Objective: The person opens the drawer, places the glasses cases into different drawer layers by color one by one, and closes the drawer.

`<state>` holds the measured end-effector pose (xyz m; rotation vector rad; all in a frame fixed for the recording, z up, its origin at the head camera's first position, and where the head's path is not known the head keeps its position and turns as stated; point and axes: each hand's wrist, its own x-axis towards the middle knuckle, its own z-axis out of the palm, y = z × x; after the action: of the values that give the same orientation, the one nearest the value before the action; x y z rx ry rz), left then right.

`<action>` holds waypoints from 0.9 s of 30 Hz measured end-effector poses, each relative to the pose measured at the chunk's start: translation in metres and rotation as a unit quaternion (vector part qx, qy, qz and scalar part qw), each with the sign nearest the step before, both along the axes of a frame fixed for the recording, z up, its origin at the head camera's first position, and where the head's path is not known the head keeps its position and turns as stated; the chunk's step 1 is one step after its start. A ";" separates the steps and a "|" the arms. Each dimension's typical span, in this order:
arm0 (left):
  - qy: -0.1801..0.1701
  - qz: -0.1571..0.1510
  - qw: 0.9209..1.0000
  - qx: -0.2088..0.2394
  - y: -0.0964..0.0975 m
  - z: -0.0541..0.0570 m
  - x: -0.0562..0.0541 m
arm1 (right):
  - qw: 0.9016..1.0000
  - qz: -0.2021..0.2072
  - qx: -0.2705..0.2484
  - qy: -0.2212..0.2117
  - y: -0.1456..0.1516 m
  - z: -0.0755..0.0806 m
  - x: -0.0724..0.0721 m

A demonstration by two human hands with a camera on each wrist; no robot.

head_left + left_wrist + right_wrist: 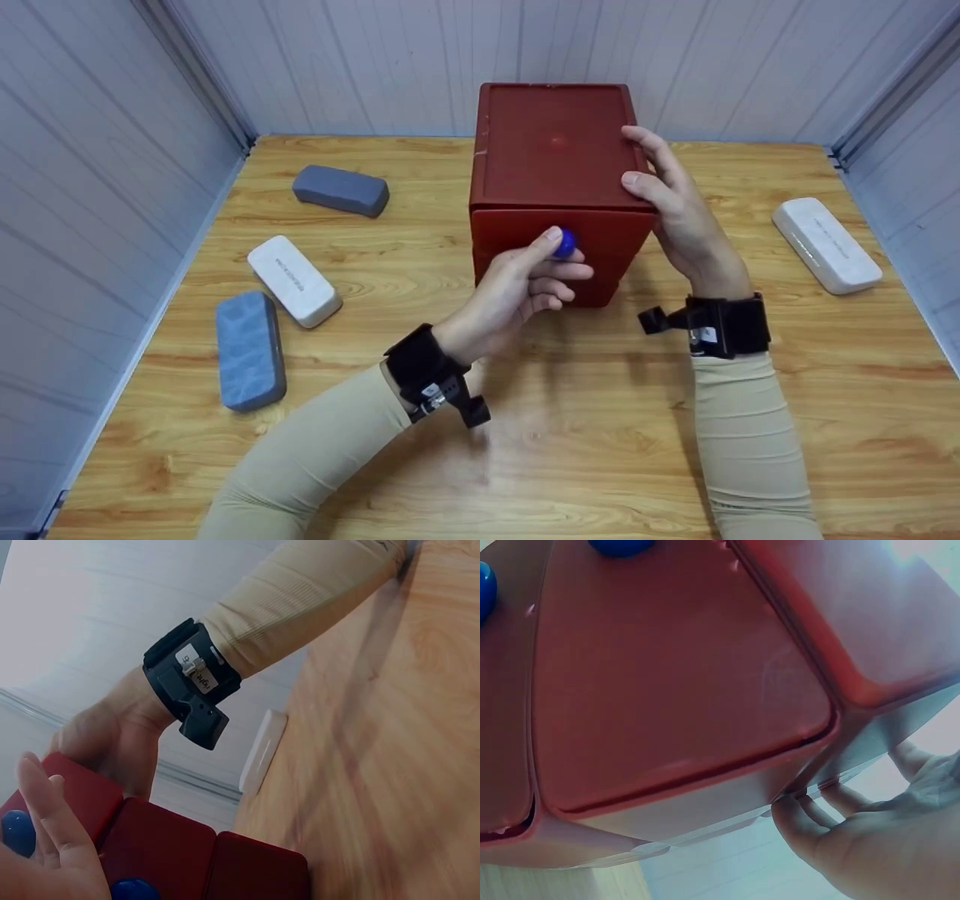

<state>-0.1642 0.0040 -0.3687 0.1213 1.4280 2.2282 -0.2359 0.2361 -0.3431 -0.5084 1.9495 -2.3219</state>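
A dark red box of stacked drawers (555,142) stands on the wooden table, its front toward me. My left hand (510,289) is at the upper drawer front, pinching its round blue knob (565,244) between thumb and fingers. In the left wrist view, a second blue knob (135,889) sits on the neighbouring drawer front (161,844). My right hand (686,210) rests against the box's right side, thumb and index fingertip over the top edge. The right wrist view has its fingers (799,825) touching the side wall, near the drawer fronts (682,682).
Left of the box lie a dark grey oblong case (341,190), a white case with lettering (294,281) and a blue patterned case (247,351). Another white case (826,245) lies at the right. Pale panel walls (405,67) enclose the table's back and sides.
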 end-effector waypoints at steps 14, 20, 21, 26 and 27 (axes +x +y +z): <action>0.004 -0.001 1.000 -0.004 0.001 0.000 -0.008 | 1.000 -0.002 -0.007 0.010 -0.001 -0.001 -0.001; 0.019 -0.001 1.000 -0.010 0.000 -0.001 -0.010 | 1.000 -0.001 -0.008 0.009 -0.001 -0.002 -0.001; 0.019 -0.002 1.000 -0.012 0.000 -0.002 -0.010 | 1.000 -0.001 -0.007 0.009 -0.001 -0.002 -0.001; 0.026 -0.014 0.999 -0.020 -0.003 -0.003 -0.011 | 1.000 -0.004 -0.003 0.012 -0.002 -0.002 0.000; 0.028 -0.018 0.999 -0.022 -0.003 -0.004 -0.012 | 1.000 -0.006 -0.002 0.013 -0.002 -0.001 0.000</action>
<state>-0.1757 0.0006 -0.3722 0.1946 1.4915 2.1788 -0.2363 0.2341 -0.3444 -0.5313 1.9655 -2.3389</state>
